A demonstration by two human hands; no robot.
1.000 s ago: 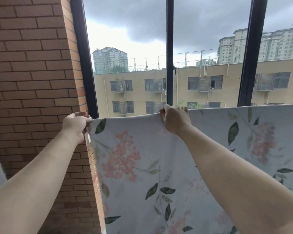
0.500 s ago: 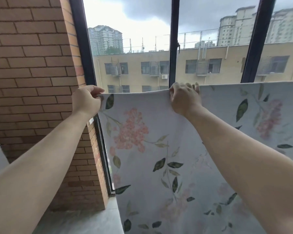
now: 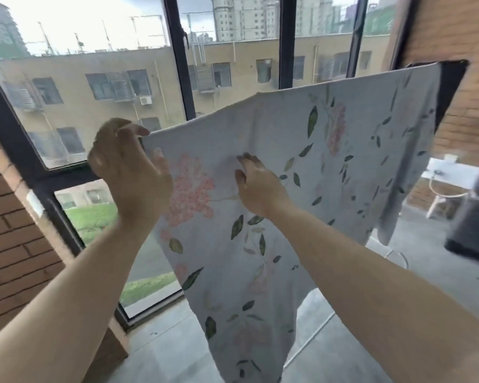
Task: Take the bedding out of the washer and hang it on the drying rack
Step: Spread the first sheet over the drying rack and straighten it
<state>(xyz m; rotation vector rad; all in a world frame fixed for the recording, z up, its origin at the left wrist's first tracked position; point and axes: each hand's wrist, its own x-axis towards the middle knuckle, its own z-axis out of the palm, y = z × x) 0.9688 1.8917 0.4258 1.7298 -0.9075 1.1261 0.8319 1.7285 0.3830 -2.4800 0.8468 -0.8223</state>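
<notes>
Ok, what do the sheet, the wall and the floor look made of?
Sheet: thin woven cloth, possibly cotton, with a matte finish. It drapes in soft folds and carries a printed floral pattern.
Wall: red brick with a rough face and visible pale mortar lines.
Floor: grey and smooth, either concrete or large tiles; the blur hides which.

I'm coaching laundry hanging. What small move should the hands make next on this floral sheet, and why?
Probably slide the right hand, flat on the sheet, rightward to smooth it: the cloth wrinkles by its fingers and the far end hangs bunched, while the left hand is at the near corner.
</notes>
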